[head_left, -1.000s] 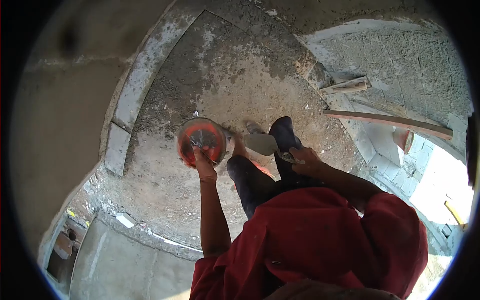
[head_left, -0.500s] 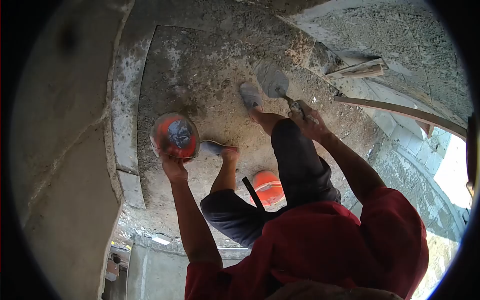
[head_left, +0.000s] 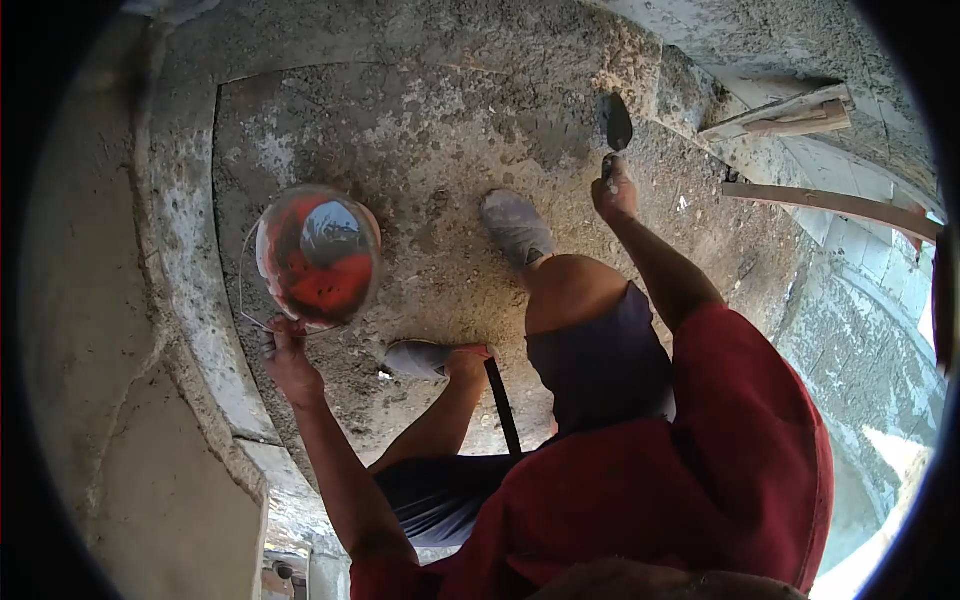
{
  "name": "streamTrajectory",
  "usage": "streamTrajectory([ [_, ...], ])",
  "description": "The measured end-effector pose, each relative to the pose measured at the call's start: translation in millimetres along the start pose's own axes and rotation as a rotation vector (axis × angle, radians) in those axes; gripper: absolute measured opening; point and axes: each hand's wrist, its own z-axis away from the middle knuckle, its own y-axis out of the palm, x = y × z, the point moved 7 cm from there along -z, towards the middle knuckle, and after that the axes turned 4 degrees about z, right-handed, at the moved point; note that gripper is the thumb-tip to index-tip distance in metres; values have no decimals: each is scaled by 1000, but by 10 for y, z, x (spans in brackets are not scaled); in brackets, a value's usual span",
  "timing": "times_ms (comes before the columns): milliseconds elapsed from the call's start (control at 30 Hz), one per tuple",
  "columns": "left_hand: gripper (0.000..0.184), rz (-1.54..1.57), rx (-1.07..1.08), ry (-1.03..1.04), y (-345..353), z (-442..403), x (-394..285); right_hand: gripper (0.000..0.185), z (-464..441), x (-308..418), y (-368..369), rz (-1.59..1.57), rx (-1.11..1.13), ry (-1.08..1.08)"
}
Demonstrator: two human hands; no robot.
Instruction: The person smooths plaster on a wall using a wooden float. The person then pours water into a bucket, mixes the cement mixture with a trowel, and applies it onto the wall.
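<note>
Your hands are well apart: the left hand [head_left: 292, 368] is closed at the near rim of the bucket [head_left: 325, 282], by its wire handle [head_left: 242, 285], and the right hand [head_left: 614, 192] is wrapped round the grip of the trowel [head_left: 619, 125]. The bucket is towards the floor's left edge, its mouth turned up to you; whether it touches the floor, you cannot tell from here.

With your left hand on one side only, the bucket could tip or swing, and the grey, wet-looking stuff inside might slop out. A slack hold on the wire would make that likelier. Your shoes [head_left: 517, 228] are planted on gritty, uneven ground, so a loose bit underfoot could cost you your balance. The trowel reaches out near the far right edge; swung wide, its blade might knock the wood scraps [head_left: 790, 120] there.

The floor [head_left: 440, 250] is rough and stained, with pale patches and scattered crumbs. A whitish kerb [head_left: 200, 290] curves along its left edge, beside a plain plastered wall [head_left: 85, 290]. A long board [head_left: 830, 202] lies past the right edge, and bright light comes in at the near right corner.
</note>
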Motion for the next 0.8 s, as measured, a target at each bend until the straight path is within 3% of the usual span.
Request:
streamTrajectory([
  [33,29,-152,-1,97,-27,-118,7,47,14,19,282,-110,-21,-80],
  [100,31,-443,-15,302,-68,-369,-67,42,377,515,278,-5,-3,-117],
  [200,35,-293,-208,-190,-230,-704,250,43,269,426,455,-48,-6,-237],
  [300,42,153,201,-284,81,-1015,531,46,448,605,403,-22,-74,-332],
  [367,47,110,192,-194,142,-1173,600,56,337,591,532,71,-18,-256],
  [467,49,13,125,-134,10,-1406,681,59,329,470,354,70,-74,-424],
  [600,47,-190,95,-157,135,-1146,243,48,214,458,12,-71,-164,-402],
  [667,45,-163,73,-191,176,-1115,194,46,80,631,302,-133,-120,-139],
  [800,49,-61,91,-166,112,-1431,446,36,522,1513,784,-140,245,-398],
])
